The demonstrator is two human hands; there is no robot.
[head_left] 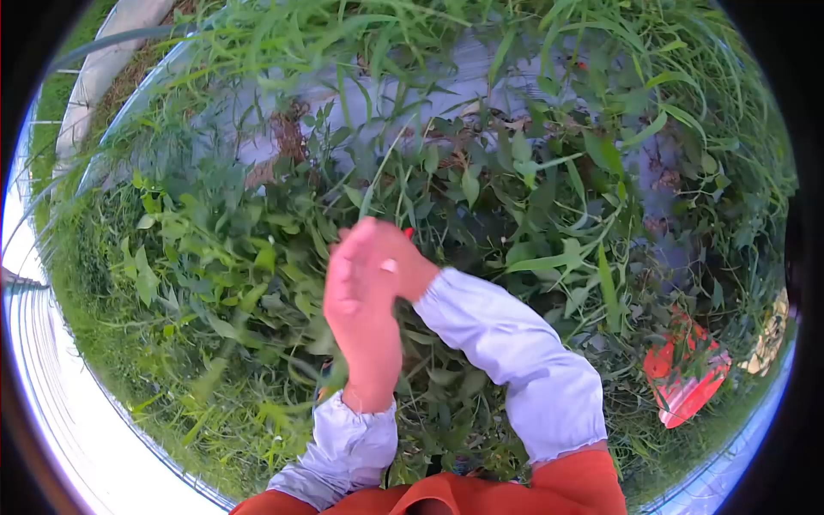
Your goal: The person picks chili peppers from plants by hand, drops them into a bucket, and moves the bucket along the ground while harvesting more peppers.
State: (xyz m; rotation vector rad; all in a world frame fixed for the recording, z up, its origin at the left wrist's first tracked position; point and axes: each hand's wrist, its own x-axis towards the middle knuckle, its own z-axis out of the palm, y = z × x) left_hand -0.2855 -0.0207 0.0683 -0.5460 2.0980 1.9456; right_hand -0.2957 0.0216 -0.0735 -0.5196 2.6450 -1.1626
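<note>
My left hand [367,322] is raised over the plants at the centre, its fingers bent and pressed together and slightly blurred. What it holds, if anything, does not show. Against it, on its far right side, is my right hand [415,273]; its fingers are hidden behind the left one. A tiny red thing [408,233] shows just beyond the right hand, too small to name. Leafy green plants [266,249] surround both hands, and a long grass stem [378,176] rises just beyond them.
A red container [691,390] with red pieces in it stands among the grass at the lower right. Greyish plastic sheeting [343,107] covers soil behind the plants. Tall grass [592,26] hangs in from the top. A pale strip [90,94] runs along the upper left.
</note>
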